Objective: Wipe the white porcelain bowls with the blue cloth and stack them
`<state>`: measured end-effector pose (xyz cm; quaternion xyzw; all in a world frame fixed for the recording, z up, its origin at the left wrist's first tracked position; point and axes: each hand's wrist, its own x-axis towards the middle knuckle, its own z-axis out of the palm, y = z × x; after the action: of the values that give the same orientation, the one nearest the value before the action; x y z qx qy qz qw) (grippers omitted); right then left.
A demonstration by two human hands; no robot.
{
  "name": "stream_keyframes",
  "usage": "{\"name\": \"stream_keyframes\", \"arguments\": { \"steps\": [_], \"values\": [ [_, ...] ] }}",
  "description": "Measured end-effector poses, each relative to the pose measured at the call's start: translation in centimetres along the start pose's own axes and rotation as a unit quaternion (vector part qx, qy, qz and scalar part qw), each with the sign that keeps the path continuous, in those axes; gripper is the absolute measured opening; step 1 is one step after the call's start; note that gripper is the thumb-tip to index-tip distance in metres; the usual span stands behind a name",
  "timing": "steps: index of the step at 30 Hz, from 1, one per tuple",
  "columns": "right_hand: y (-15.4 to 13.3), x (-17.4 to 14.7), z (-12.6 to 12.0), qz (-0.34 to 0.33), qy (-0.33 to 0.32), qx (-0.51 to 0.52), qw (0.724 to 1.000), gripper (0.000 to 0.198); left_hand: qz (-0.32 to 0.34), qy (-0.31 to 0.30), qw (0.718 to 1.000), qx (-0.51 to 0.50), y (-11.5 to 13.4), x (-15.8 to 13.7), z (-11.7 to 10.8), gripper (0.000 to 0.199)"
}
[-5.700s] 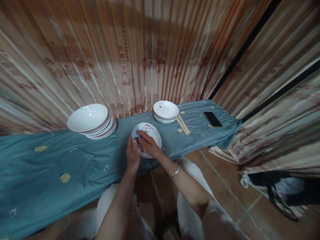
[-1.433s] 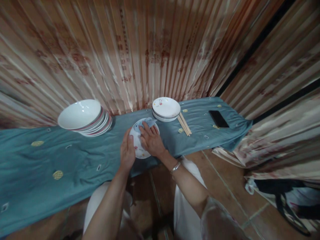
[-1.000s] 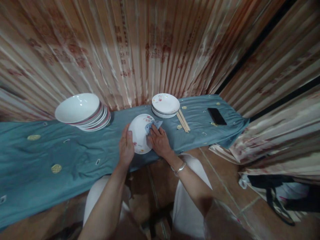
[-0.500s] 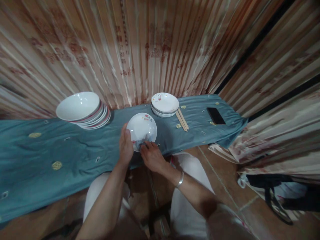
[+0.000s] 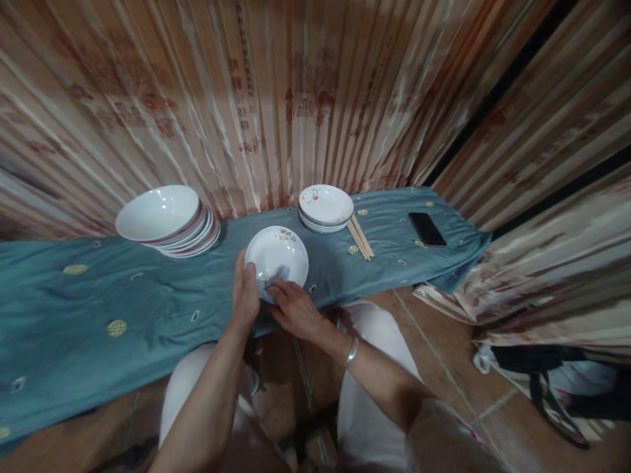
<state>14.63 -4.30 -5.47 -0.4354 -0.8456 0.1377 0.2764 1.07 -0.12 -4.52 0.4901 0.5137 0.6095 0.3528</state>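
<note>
Since a second ago, the right hand [image 5: 298,312] has moved with its cloth [image 5: 282,272] from the right side of the dish [image 5: 276,251] to its near rim. On my feed a pleated curtain [image 5: 276,98] closes off the far side, behind the teal-covered desk [image 5: 162,302]. A leaning stack of bowls [image 5: 160,213] stands far left; a stack of plates [image 5: 325,205] sits just beyond the dish, to the right. The dish is by the desk's near edge; I can't tell whether it touches. The left hand [image 5: 245,292] grips its left rim; the right pinches the cloth, partly hiding it from me. Farther right lies a phone [image 5: 426,229], with chopsticks [image 5: 361,238] between it and the plates.
</note>
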Motion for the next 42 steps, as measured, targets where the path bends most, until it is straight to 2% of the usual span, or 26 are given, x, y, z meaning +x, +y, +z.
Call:
{"name": "stream_keyframes", "arguments": {
  "steps": [6, 13, 14, 16, 18, 20, 23, 25, 28, 30, 32, 33, 35, 37, 38, 39, 40, 42],
  "values": [
    [1.1, 0.0, -0.7, -0.001, -0.014, -0.055, 0.998, 0.022, -0.035, -0.014, 0.997, 0.067, -0.3, 0.0, -0.8, 0.079],
    [2.4, 0.5, -3.8, -0.008, -0.008, 0.041, 0.999, 0.015, -0.054, -0.058, 0.986, 0.143, -1.1, -0.2, -3.0, 0.076],
    [2.5, 0.6, -4.3, -0.005, -0.009, 0.055, 0.998, 0.014, -0.038, -0.06, 0.984, 0.166, -1.0, -0.3, -3.3, 0.077],
    [2.7, 0.7, -5.1, 0.005, -0.014, 0.077, 0.997, 0.013, 0.036, -0.073, 0.972, 0.219, -0.7, -0.4, -3.6, 0.076],
    [2.8, 0.9, -5.6, 0.019, -0.016, 0.094, 0.995, 0.013, 0.126, -0.106, 0.951, 0.263, -0.2, -0.5, -3.6, 0.067],
    [2.9, 1.1, -6.0, 0.035, -0.008, 0.112, 0.993, 0.013, 0.182, -0.136, 0.928, 0.295, 0.5, -0.7, -3.4, 0.053],
    [3.3, 1.3, -6.4, 0.048, 0.014, 0.141, 0.989, 0.015, 0.219, -0.145, 0.913, 0.313, 1.2, -0.7, -3.0, 0.032],
    [3.7, 1.4, -6.7, 0.048, 0.02, 0.16, 0.986, 0.019, 0.225, -0.152, 0.915, 0.297, 1.4, -0.6, -2.8, 0.023],
    [4.4, 1.6, -7.0, 0.047, 0.018, 0.211, 0.976, 0.029, 0.204, -0.169, 0.927, 0.265, 1.1, -0.4, -2.5, 0.02],
    [5.0, 1.8, -7.1, 0.061, 0.035, 0.278, 0.958, 0.032, 0.188, -0.179, 0.933, 0.248, 1.0, -0.5, -2.1, 0.022],
    [5.5, 2.2, -7.3, 0.099, 0.084, 0.367, 0.921, 0.028, 0.177, -0.174, 0.942, 0.226, 1.2, -0.7, -1.7, 0.024],
    [5.8, 2.4, -7.4, 0.123, 0.121, 0.417, 0.892, 0.025, 0.169, -0.16, 0.948, 0.215, 1.4, -0.8, -1.6, 0.024],
    [6.4, 2.8, -7.7, 0.173, 0.199, 0.519, 0.813, 0.025, 0.142, -0.113, 0.964, 0.196, 2.0, -0.9, -1.4, 0.025],
    [6.9, 3.0, -8.2, 0.202, 0.255, 0.598, 0.733, 0.029, 0.097, -0.061, 0.977, 0.181, 2.8, -0.9, -1.4, 0.024],
    [7.1, 3.1, -8.4, 0.209, 0.272, 0.621, 0.705, 0.033, 0.072, -0.04, 0.981, 0.174, 3.2, -0.9, -1.5, 0.024],
    [7.4, 3.1, -8.6, 0.213, 0.283, 0.632, 0.689, 0.035, 0.049, -0.022, 0.984, 0.167, 3.6, -0.8, -1.7, 0.025],
    [7.6, 3.1, -8.7, 0.216, 0.29, 0.632, 0.686, 0.037, 0.03, -0.009, 0.987, 0.16, 3.9, -0.8, -1.8, 0.027],
    [7.7, 3.2, -8.7, 0.221, 0.299, 0.6, 0.708, 0.036, 0.006, 0.007, 0.99, 0.141, 4.4, -0.5, -2.2, 0.031]
  ]
}}
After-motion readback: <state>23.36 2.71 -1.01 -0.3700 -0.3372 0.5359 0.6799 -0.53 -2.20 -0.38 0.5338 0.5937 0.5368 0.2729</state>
